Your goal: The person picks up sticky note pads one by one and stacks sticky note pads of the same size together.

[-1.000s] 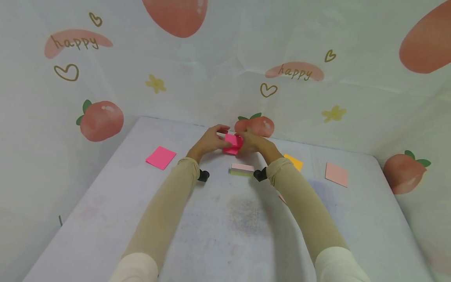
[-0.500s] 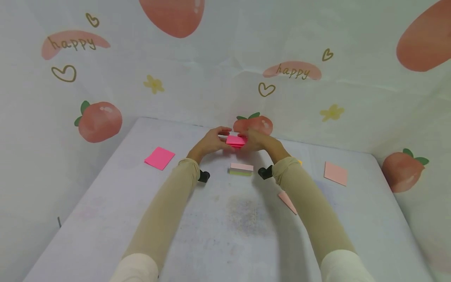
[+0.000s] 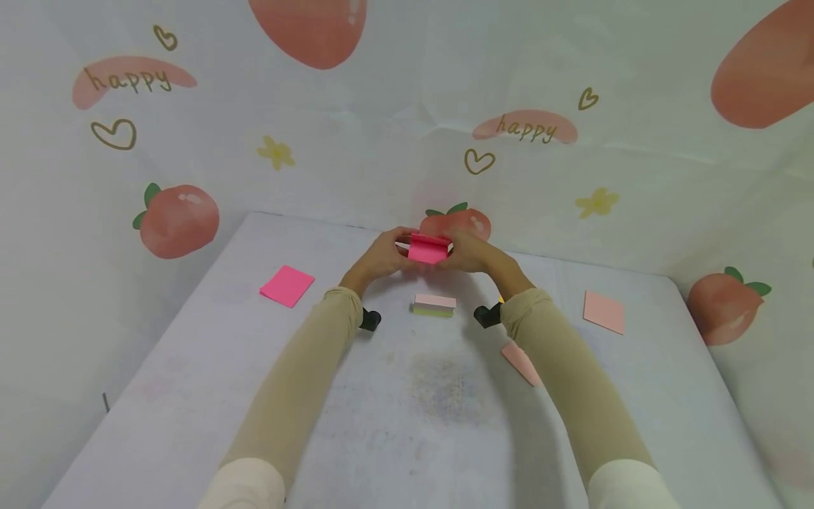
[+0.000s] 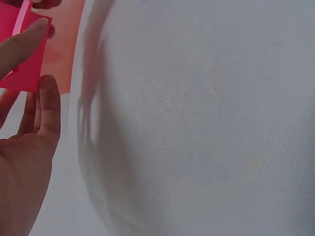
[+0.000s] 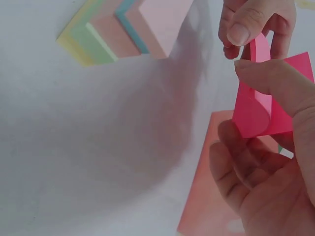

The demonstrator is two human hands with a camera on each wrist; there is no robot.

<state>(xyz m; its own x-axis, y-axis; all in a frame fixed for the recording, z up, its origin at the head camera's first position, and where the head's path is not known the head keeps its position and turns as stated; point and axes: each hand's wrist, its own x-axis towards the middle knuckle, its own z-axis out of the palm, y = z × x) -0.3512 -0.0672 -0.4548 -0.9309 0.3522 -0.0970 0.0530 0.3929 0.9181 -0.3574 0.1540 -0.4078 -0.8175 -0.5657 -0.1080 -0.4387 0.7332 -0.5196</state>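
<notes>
Both hands hold a hot-pink sticky note (image 3: 427, 253) at the far side of the table. My left hand (image 3: 384, 254) pinches its left side, and my right hand (image 3: 473, 252) pinches the right side. In the right wrist view, the note (image 5: 253, 108) is folded, with a narrow strip standing up from it. There the right thumb presses on the strip, while the fingers curl beneath the paper. The left hand (image 5: 261, 19) grips the strip's far end. From the left wrist, the left thumb lies over the pink paper (image 4: 32, 64).
A multicoloured block of sticky notes (image 3: 434, 305) stands below the hands. Another hot-pink note (image 3: 287, 285) lies left. Pale pink notes lie at right (image 3: 604, 312) and beside the right forearm (image 3: 520, 363); an orange one is mostly covered by the right arm. A printed cloth (image 3: 381, 127) hangs behind.
The pink note has risen slightly, and a folded strip now stands along its far side. My right forearm has shifted right, showing more of the pale pink note and covering more of the orange one.
</notes>
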